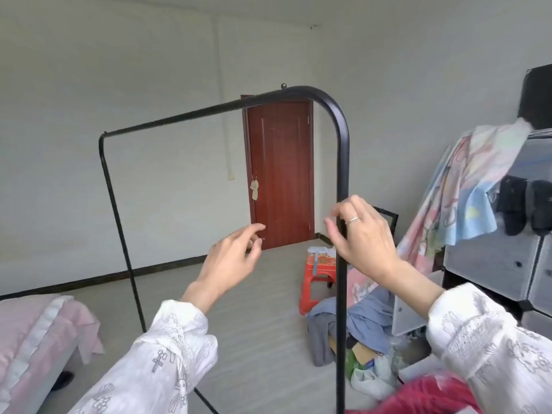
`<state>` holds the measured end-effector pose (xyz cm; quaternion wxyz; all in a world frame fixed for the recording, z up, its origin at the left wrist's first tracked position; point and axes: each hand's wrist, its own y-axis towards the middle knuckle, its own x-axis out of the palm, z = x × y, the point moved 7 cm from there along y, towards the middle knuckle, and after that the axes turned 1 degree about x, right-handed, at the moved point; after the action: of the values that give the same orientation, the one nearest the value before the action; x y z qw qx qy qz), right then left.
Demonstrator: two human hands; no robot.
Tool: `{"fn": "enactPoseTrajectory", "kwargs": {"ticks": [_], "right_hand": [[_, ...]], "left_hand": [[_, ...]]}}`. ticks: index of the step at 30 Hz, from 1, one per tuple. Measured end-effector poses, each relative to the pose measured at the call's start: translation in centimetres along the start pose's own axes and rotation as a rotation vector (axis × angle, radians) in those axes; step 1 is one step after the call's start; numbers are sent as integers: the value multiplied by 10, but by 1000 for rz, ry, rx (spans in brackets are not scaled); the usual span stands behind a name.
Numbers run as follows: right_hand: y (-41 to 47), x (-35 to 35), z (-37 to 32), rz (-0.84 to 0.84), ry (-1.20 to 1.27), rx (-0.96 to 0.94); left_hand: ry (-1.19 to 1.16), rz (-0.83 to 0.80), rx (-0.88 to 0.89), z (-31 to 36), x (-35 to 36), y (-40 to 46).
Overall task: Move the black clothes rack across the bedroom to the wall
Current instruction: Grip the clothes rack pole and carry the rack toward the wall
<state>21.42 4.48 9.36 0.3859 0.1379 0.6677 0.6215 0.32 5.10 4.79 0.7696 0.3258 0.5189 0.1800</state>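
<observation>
The black clothes rack [342, 162] stands empty in front of me, its top bar running from the near right upright back to the far left upright [119, 222]. My right hand [361, 234] wraps loosely round the near upright at mid height, thumb on the left side and fingers curled over it; a ring shows on one finger. My left hand [231, 258] hovers in the air left of that upright with its fingers spread, touching nothing.
A red plastic stool [316, 279] and a pile of clothes and bags [358, 333] lie on the floor by the rack's near foot. Grey drawer units draped with cloth [493, 252] stand on the right. A pink bed [33, 333] is at the left, with a brown door [280, 174] in the far wall.
</observation>
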Motion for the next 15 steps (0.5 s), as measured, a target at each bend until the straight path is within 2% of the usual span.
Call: {"fn": "enactPoseTrajectory", "kwargs": {"ticks": [2,4,7,9,12,15], "right_hand": [[-4,-2,31,30,111,344],[-11,10,54,-41,265,628],[-13,35,60,-153,571,753],[-11,46,55,-137,779,780],[-6,63,48,-110,952,829],[-2,88,47,-241,1193,901]], "left_hand": [[-214,-45,-80,7,21,1],[-361,-121,-102,19,47,-3],[-444,-265,-88,32,83,-10],[-504,-325,-101,43,97,-9],[-616,-427,-139,61,115,-6],[-671,-539,-109,76,135,-5]]}}
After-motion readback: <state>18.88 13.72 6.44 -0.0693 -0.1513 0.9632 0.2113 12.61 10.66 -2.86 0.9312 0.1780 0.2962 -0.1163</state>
